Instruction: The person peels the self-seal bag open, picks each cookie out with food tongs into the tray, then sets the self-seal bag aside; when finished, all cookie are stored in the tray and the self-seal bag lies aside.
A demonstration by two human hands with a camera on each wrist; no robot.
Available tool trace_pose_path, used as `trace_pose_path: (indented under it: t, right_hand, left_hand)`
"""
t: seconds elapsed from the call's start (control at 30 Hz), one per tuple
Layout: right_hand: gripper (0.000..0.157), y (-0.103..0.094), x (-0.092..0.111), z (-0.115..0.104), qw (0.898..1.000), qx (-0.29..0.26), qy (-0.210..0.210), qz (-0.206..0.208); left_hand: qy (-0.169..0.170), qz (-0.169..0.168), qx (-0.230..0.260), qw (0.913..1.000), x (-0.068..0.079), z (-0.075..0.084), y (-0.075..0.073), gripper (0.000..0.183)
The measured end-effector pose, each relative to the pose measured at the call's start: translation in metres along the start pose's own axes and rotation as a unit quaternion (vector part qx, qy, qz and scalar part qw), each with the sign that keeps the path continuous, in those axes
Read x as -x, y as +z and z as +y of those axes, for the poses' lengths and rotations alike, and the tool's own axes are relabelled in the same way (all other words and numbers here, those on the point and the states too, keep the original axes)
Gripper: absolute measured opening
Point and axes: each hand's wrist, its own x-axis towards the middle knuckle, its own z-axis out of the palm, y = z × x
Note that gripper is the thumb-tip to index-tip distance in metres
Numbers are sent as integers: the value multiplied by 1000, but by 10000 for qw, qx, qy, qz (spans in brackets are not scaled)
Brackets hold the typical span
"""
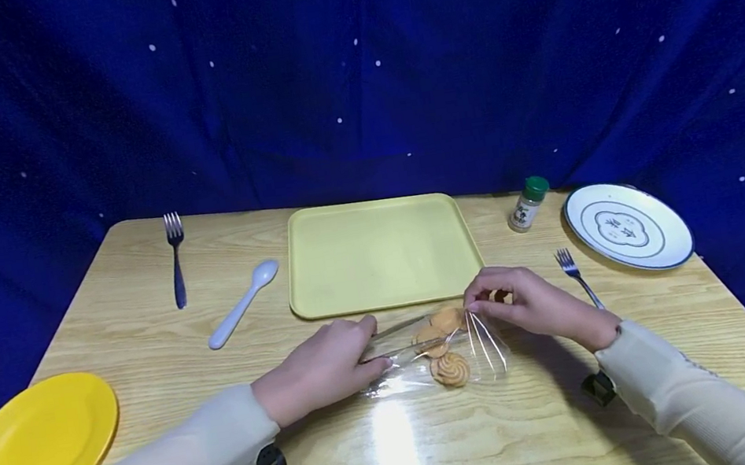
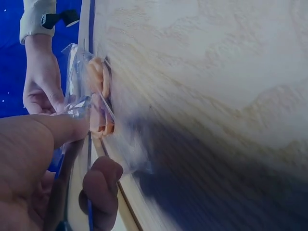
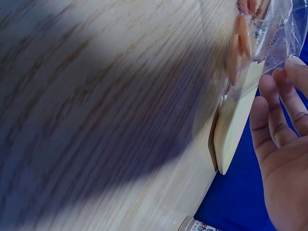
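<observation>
My left hand (image 1: pixel 330 365) grips a pair of metal tongs (image 2: pixel 72 185), its two arms spread apart and pointing right toward the cookies. A clear plastic bag (image 1: pixel 400 379) lies on the table between my hands. Several round, orange-brown cookies (image 1: pixel 451 370) are in it, one with a swirled top. The tong tips are among the cookies at the back; whether they touch one I cannot tell. At the bag's right end, my right hand (image 1: pixel 532 301) pinches the plastic edge between thumb and fingertips, pulling creases into it. In the right wrist view the film (image 3: pixel 284 36) stretches up to those fingertips.
Behind the bag lies a pale yellow tray (image 1: pixel 383 255). To its left are a white spoon (image 1: pixel 240 307), a fork (image 1: pixel 177 268) and a yellow plate (image 1: pixel 38 446). A green-capped shaker (image 1: pixel 528 207), a small fork (image 1: pixel 581 279) and a white plate (image 1: pixel 657 224) sit at right.
</observation>
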Motion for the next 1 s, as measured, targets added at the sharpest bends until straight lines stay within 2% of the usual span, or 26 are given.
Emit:
trace_pose_path:
  t: [0.13,0.27,0.5,0.73,1.0]
  right_hand:
    - [8,1,0,1,10000,32,-23,22]
    - [9,1,1,1,10000,53,-49,33]
    - [13,2,1,0,9993,106,-339,89]
    - [10,0,1,0,9998,59,-191,-11]
    - [9,0,1,1,9997,152,-180,-44]
  left_hand:
    - [-72,-84,-15,9999,-3,2,3,29]
    - [-74,-6,-108,9999,-6,4,6,31]
    - [-92,70,-231,9997,-6,9,10,29]
    - [-324,213,-223,9990,1,8,7,28]
    - [-406,294,-336,9982,12,4,2,27]
